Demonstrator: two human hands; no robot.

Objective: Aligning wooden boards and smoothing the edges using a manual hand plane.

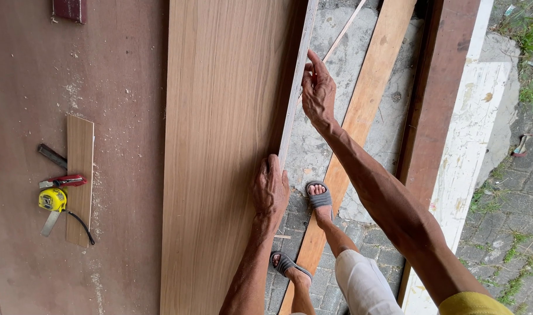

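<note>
The panel (220,157) ran from the top to the bottom of the frame at centre, lying on a brown board (115,87). A thin edge strip (294,93) stood along the panel's right edge, from upper centre down to mid-frame.

Procedure, as judged from the hand positions: the strip was being seated flush against the panel edge. To do this well, pressure would best be applied evenly along the length, with the lower hand anchoring the strip end while the upper hand pressed the strip in. The strip should sit level with the panel face, with no gap.

Left hand (270,189): lay at lower centre, palm down on the panel's right edge, fingers close together and curled over the edge at the strip's lower end. It pressed rather than pinched.

Right hand (318,93): reached to upper centre, index finger extended upward along the strip, remaining fingers loosely bent and touching the strip's side. Whether the thumb gripped the strip could not be told.

At the left of the frame lay a small offcut (79,175), a yellow tape measure (52,199) and a red-handled knife (63,181). At the right, a plank (371,87) lay on the concrete; sandalled feet stood at lower centre.
</note>
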